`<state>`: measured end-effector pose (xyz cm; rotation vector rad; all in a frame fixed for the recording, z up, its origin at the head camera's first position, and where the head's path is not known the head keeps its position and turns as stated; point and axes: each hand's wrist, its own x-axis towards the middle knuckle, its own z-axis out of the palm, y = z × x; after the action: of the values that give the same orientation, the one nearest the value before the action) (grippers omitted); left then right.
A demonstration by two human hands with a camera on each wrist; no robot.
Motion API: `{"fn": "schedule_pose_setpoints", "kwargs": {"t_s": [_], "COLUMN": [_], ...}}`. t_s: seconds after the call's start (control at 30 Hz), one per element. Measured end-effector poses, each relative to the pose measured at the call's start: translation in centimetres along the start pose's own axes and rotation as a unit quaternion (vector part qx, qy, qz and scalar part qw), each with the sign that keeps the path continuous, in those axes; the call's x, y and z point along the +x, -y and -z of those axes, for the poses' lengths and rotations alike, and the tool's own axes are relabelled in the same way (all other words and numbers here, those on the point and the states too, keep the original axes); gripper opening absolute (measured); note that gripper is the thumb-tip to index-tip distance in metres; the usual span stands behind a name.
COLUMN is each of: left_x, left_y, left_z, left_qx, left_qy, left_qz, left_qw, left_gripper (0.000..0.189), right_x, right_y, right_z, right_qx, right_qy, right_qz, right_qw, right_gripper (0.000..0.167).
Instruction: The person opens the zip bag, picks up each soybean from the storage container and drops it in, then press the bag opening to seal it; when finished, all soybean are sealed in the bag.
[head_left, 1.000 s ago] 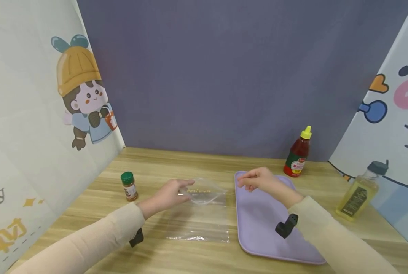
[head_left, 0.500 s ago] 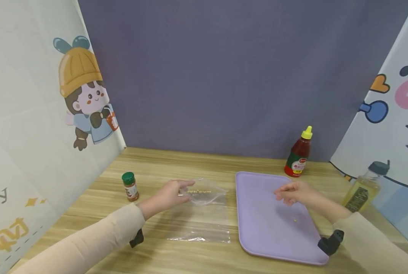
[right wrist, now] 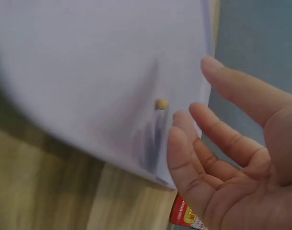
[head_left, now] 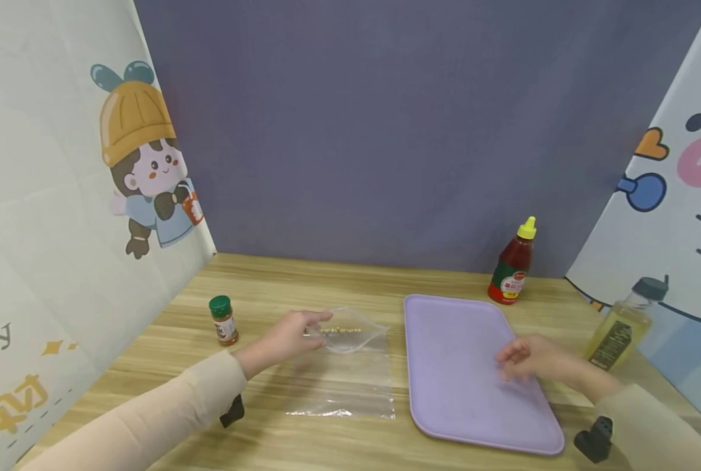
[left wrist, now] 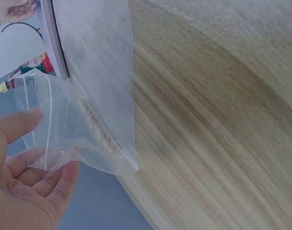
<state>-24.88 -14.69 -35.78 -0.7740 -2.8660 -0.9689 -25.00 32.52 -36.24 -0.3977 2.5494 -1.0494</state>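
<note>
My left hand (head_left: 288,337) holds a clear zip bag (head_left: 350,379) by its mouth, thumb on one side and fingers on the other. The bag's mouth gapes, and its body lies flat on the table. Inside, a row of small round yellow beans (left wrist: 99,128), like soybeans, shows through the plastic. Over the right part of a lilac tray (head_left: 450,373), my right hand (head_left: 535,360) hovers with thumb and fingers apart. One single bean (right wrist: 162,104) lies on the tray just beyond those fingertips in the right wrist view; the hand hides it in the head view.
Left of the bag stands a spice jar (head_left: 224,324) with a green lid. A red sauce bottle (head_left: 511,271) with a yellow cap is behind the tray's back right corner. Further right stands an oil bottle (head_left: 615,333). A dark panel (head_left: 386,131) closes off the back.
My right hand has moved from the tray's left edge, near the bag, to the right and down over the lone bean. The left hand stays at the bag's mouth.
</note>
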Motion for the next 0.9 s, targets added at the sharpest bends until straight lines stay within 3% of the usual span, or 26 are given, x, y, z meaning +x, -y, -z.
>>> {"fn": "schedule_pose_setpoints", "kwargs": {"t_s": [0.2,0.67,0.9], "left_x": [-0.1,-0.3,-0.2], "left_y": [-0.3,-0.3,0.0], "left_z": [0.2,0.2,-0.1], "left_qx": [-0.006,-0.01,-0.019], "left_qy": [0.005,0.009,0.023], "left_qz": [0.009,0.024,0.027], "left_qw": [0.9999,0.9996,0.9992], "left_gripper": [0.053,0.054,0.055], "right_x": [-0.2,0.2,0.9], "right_y": [-0.5,-0.9,-1.1], "right_z": [-0.2,-0.7,-1.0], "right_qx": [-0.015,-0.031,0.055], "right_qy": [-0.004,0.0,0.042], "right_qz": [-0.015,0.011,0.025], "right_qw": [0.9998,0.9995,0.9973], "right_gripper": [0.035,0.017,0.024]}}
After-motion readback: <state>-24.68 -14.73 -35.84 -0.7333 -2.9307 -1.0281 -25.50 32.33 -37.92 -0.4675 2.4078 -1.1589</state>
